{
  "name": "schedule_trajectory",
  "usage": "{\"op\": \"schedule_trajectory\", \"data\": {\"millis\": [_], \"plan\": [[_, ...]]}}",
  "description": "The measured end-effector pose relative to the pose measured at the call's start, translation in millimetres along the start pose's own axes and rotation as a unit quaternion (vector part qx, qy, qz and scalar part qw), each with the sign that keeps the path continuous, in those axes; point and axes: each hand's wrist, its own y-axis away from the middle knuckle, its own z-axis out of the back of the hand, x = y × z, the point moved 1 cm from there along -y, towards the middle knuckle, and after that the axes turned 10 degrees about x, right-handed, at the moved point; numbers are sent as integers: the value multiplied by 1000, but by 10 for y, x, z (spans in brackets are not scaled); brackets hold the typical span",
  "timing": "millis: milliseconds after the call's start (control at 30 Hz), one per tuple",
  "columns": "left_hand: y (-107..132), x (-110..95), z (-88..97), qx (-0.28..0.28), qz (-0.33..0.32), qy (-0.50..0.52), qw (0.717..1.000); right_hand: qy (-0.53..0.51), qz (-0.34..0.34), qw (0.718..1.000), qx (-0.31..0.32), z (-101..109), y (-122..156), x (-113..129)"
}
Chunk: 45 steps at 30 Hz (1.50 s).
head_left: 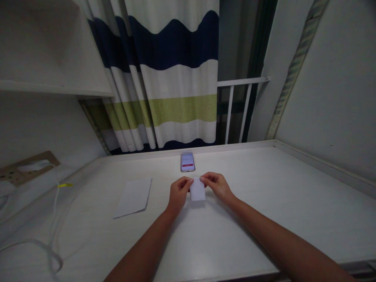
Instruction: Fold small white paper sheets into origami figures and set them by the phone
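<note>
at far left, white paper (133,197) is laid flat on the counter (273,184). next, the left hand (178,192) is pinched onto the upper left corner of a small white paper piece (197,190), which is held seemingly just off the counter, on the near side of the phone (188,161). its upper right corner is pinched by the right hand (217,186). probably super light, a bit springy if folded, not slippery, easily creased or torn, so best gripped gently by the edges.
</note>
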Motion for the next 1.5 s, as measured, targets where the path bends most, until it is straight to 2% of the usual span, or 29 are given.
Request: {"op": "schedule_trajectory", "data": {"millis": [333,1500], "plan": [[-27,97,25,13,-22,-25,999,-32,-15,999,-1,-19,-9,-39],[-2,41,15,20,-30,-31,999,-15,3,1000,-11,-16,2,5]]}}
